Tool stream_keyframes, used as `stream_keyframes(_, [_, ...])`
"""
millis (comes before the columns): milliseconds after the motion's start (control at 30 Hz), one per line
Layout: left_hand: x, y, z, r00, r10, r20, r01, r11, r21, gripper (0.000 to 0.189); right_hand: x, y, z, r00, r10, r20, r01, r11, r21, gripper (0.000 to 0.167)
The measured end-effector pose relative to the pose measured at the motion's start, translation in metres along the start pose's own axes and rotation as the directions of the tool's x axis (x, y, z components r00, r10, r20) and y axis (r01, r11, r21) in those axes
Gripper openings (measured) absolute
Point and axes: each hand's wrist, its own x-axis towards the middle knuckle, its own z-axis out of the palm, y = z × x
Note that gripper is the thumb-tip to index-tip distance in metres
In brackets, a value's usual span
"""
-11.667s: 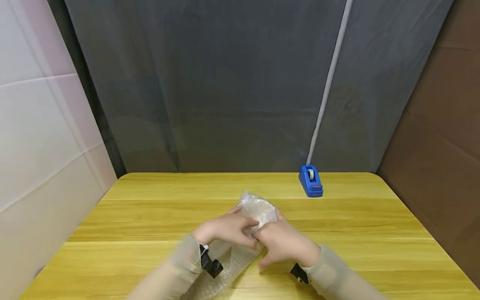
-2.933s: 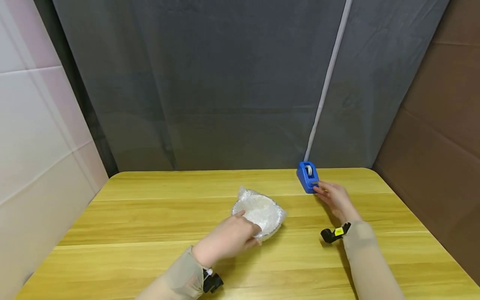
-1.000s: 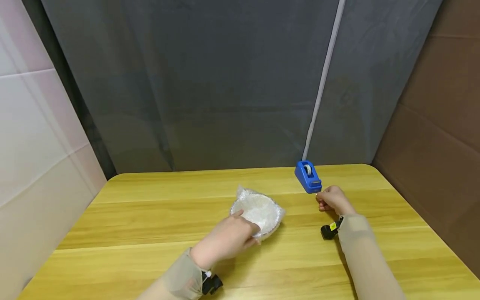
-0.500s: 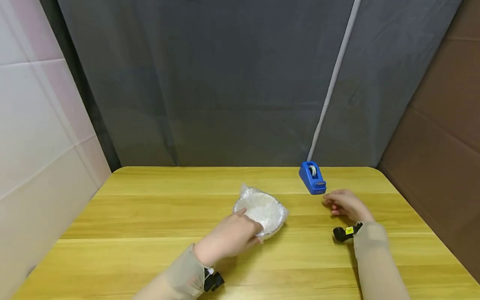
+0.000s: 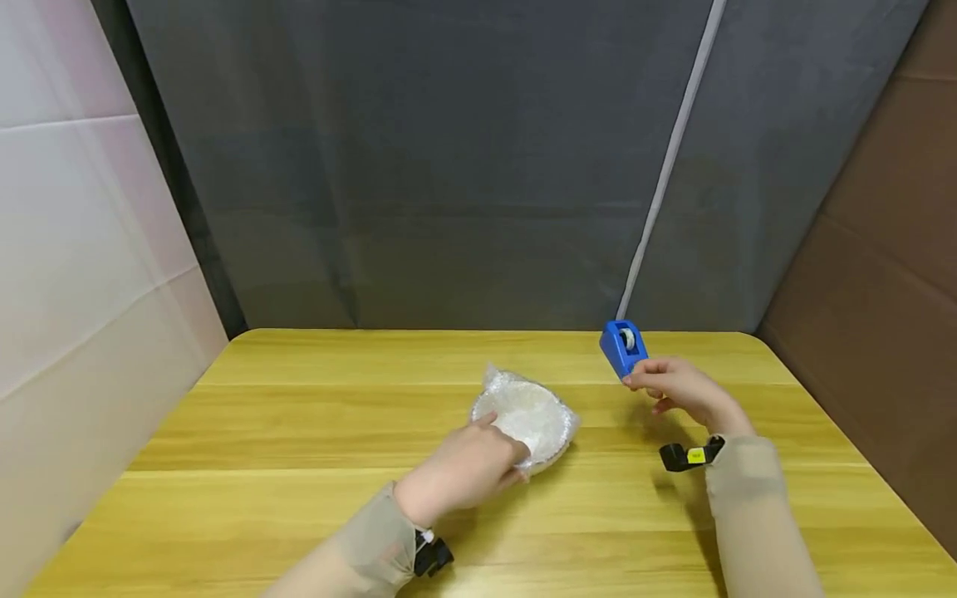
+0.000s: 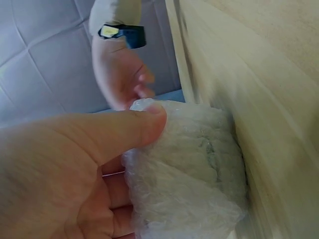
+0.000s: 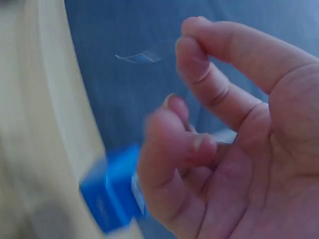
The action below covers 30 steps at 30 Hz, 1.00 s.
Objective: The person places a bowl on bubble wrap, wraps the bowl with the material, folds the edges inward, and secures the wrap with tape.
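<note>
A bundle in clear bubble wrap point(image 5: 532, 415), rounded on top, lies mid-table. My left hand point(image 5: 463, 467) holds its near side. In the left wrist view the thumb presses on the wrapped bundle point(image 6: 184, 174) with the other fingers tucked behind it. What is inside cannot be made out. My right hand point(image 5: 688, 392) is raised in front of the blue tape dispenser point(image 5: 617, 347), overlapping its front end in the head view. Its thumb and forefinger pinch a short strip of clear tape point(image 7: 139, 58), and the other fingers are curled loosely.
The wooden table point(image 5: 299, 432) reaches back to a dark grey cloth wall point(image 5: 478, 208). White cloth point(image 5: 97, 232) hangs on the left and brown cloth point(image 5: 882, 274) on the right. The dispenser stands near the table's back edge.
Since the oldest frame, the bubble wrap has been folded into a compact bundle. My right hand went to the dispenser, then just lately rose from the table with tape. My left hand stays on the bundle.
</note>
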Motion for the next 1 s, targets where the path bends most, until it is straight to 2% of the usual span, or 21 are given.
stream_keyframes(67, [0.003, 0.001, 0.002, 1.0, 0.003, 0.009, -0.003, 1.0, -0.001, 0.013, 0.001, -0.013, 0.009, 0.997, -0.059, 0.043, 0.061, 0.997, -0.051, 0.019])
stream_keyframes(133, [0.005, 0.002, 0.003, 1.0, 0.002, 0.019, -0.002, 1.0, -0.004, 0.013, 0.003, -0.028, 0.019, 0.986, -0.125, 0.109, 0.135, 0.986, -0.096, 0.016])
stream_keyframes(200, [0.006, 0.002, 0.005, 1.0, -0.003, 0.027, 0.003, 1.0, -0.006, 0.013, 0.006, -0.043, 0.031, 0.965, -0.18, 0.189, 0.206, 0.971, -0.125, 0.014])
stream_keyframes(300, [0.009, 0.002, 0.006, 0.999, -0.012, 0.037, 0.012, 1.0, -0.009, 0.013, 0.013, -0.065, 0.047, 0.92, -0.242, 0.31, 0.296, 0.944, -0.143, 0.016])
stream_keyframes(467, [0.012, 0.002, 0.007, 0.999, -0.013, 0.047, 0.013, 1.0, 0.004, 0.014, 0.022, -0.091, 0.069, 0.86, -0.257, 0.441, 0.361, 0.917, -0.169, 0.016])
stream_keyframes(700, [0.017, 0.005, 0.007, 0.999, -0.006, 0.042, 0.005, 1.0, 0.028, 0.018, 0.039, -0.093, 0.087, 0.814, -0.194, 0.548, 0.382, 0.889, -0.251, 0.017])
stream_keyframes(767, [0.017, 0.006, 0.007, 0.999, -0.004, 0.045, 0.003, 1.0, 0.03, 0.018, 0.043, -0.09, 0.09, 0.809, -0.148, 0.57, 0.37, 0.88, -0.297, 0.021])
stream_keyframes(867, [0.018, 0.006, 0.008, 0.999, -0.005, 0.048, 0.003, 0.999, 0.039, 0.018, 0.046, -0.089, 0.094, 0.826, -0.071, 0.559, 0.346, 0.848, -0.403, 0.027])
stream_keyframes(933, [0.018, 0.006, 0.008, 0.999, -0.006, 0.049, 0.003, 0.999, 0.049, 0.018, 0.046, -0.091, 0.096, 0.854, -0.039, 0.519, 0.349, 0.783, -0.516, 0.029])
stream_keyframes(1000, [0.018, 0.006, 0.008, 0.999, -0.007, 0.049, 0.004, 0.998, 0.056, 0.018, 0.047, -0.093, 0.099, 0.885, -0.019, 0.466, 0.343, 0.703, -0.623, 0.03])
